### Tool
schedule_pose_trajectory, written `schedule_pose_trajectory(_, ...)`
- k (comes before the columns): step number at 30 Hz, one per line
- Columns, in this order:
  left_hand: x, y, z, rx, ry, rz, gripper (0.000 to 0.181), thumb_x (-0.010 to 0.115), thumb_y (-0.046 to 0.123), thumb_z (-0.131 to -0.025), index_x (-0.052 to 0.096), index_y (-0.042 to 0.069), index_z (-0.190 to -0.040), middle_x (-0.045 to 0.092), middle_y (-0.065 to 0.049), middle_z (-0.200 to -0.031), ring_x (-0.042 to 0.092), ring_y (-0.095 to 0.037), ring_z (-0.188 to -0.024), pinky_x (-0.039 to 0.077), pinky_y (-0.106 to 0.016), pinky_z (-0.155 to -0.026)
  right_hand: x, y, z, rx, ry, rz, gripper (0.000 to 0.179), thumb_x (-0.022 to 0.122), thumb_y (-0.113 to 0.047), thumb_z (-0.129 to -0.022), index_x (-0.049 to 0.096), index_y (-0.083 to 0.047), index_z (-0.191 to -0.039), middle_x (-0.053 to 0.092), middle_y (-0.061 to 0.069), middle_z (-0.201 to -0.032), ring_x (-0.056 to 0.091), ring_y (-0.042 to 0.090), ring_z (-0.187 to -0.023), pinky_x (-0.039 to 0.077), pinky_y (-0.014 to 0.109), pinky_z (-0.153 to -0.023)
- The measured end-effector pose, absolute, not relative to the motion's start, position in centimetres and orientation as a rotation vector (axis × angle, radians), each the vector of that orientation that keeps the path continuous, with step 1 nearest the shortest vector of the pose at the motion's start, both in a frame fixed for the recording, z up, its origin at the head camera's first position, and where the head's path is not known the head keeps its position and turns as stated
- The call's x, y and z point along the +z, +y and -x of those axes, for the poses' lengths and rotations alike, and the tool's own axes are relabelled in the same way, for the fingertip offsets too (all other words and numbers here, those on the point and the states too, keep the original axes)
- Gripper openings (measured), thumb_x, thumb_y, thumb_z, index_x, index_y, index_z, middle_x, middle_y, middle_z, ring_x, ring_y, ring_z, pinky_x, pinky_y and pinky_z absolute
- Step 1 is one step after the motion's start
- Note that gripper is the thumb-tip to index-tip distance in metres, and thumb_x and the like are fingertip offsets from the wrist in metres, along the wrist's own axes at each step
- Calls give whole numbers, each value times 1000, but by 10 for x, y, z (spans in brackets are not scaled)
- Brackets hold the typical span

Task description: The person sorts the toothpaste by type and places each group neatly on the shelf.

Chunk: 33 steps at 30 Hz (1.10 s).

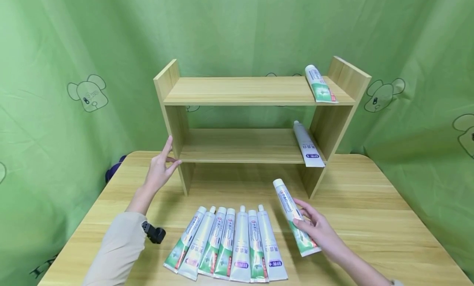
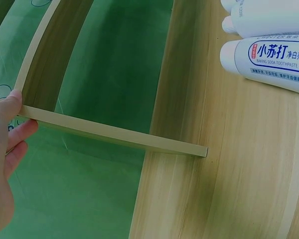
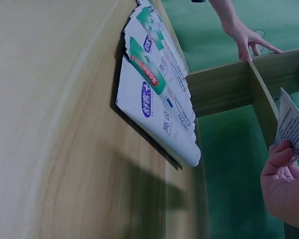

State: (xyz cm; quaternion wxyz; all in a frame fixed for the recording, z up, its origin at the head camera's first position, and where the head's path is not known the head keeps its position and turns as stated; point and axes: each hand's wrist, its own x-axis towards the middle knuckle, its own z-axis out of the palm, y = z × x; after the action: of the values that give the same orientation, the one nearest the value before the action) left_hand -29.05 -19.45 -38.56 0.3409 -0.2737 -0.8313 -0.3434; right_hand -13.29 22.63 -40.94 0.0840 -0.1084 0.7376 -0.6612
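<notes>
My right hand [image 1: 320, 228] grips a white-and-green toothpaste tube [image 1: 286, 201] around its lower half, tilted with the cap toward the shelf, right of the tube row. In the right wrist view, only the crimped end of this tube [image 3: 292, 124] shows by the fingers. My left hand [image 1: 157, 175] pinches the left side panel of a wooden shelf rack [image 1: 237, 90] near its middle board; thumb and fingers lie on opposite sides in the left wrist view. One white-and-green tube [image 1: 319, 85] lies on the top board's right end. Below it, a white-and-purple tube [image 1: 307, 144] lies on the middle board.
Several toothpaste tubes [image 1: 241, 240] of both designs lie side by side on the wooden table [image 1: 374, 203], caps toward the rack. A green curtain [image 1: 237, 26] hangs behind. Something dark purple [image 1: 112, 169] shows beyond the table's left edge.
</notes>
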Motion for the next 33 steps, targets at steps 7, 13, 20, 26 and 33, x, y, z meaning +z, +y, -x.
schedule_pose_trajectory(7, -386, -194, 291, -904, -2155, 718, 92, 69, -7, -74, 17, 16, -146, 47, -36, -122, 66, -34, -70, 55, -36, -50, -401, 226, 129, -2035, 2207, 330, 52, 48, -2, -91, 37, -27, -135, 56, -9, -104, 59, 11, -67, 54, 26, -49)
schedule_pose_trajectory(13, -385, -195, 291, -899, -2158, 717, 92, 69, -6, -74, 17, 15, -146, 47, -36, -121, 66, -35, -70, 56, -40, -57, -390, 225, 127, -2092, 2159, 340, 51, 46, -1, -92, 37, -31, -133, 56, -11, -108, 59, 10, -67, 54, 25, -50)
schedule_pose_trajectory(20, -385, -194, 290, -889, -2161, 714, 91, 70, -6, -73, 18, 14, -146, 47, -35, -122, 66, -34, -70, 55, -35, -52, -375, 226, 126, -2124, 2174, 317, 52, 46, -4, -93, 32, -22, -139, 55, -16, -112, 60, 10, -68, 55, 25, -52)
schedule_pose_trajectory(26, -385, -194, 291, -898, -2166, 709, 91, 70, -6, -73, 19, 13, -146, 48, -36, -120, 66, -34, -70, 57, -38, -59, -365, 230, 125, -2167, 2190, 369, 50, 44, -4, -94, 35, -26, -138, 56, -16, -114, 60, 10, -70, 55, 25, -52)
schedule_pose_trajectory(33, -386, -195, 291, -903, -2163, 708, 91, 70, -5, -73, 19, 14, -146, 49, -37, -118, 65, -35, -69, 56, -45, -69, -355, 235, 126, -2227, 2176, 369, 48, 42, -6, -95, 36, -27, -138, 56, -20, -117, 61, 11, -70, 54, 24, -49)
